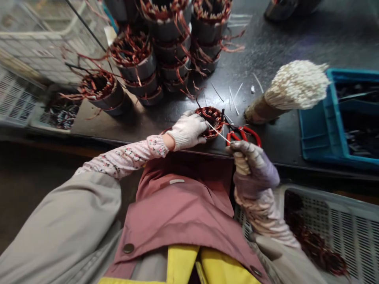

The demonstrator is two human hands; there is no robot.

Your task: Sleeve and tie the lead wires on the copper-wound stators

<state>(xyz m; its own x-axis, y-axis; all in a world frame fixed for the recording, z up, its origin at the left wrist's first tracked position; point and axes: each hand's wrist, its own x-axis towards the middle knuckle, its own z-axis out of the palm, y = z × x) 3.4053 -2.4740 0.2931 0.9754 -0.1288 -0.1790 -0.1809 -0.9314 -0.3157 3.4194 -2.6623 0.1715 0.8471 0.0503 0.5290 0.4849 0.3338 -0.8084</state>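
Note:
My left hand (pixel 189 129), in a white knit glove, rests on the near left rim of a motor stator (pixel 213 114) wound with copper wire. Its fingers curl over the edge of the windings. My right hand (pixel 253 163), in a worn whitish and purple glove, pinches the end of a thin white cord (pixel 219 133) that runs taut to the stator. Just beyond the right hand lie red-handled pliers (pixel 251 133), partly hidden by its fingers. Several loose white strands (pixel 233 100) are scattered behind the stator.
Stacked stators (pixel 139 69) stand at the back left. A thick bundle of white cords (pixel 299 86) leans right of the pliers, beside a blue bin (pixel 318 130). A crate (pixel 328 213) with wound parts sits low right; a white wire basket (pixel 44 51) stands left.

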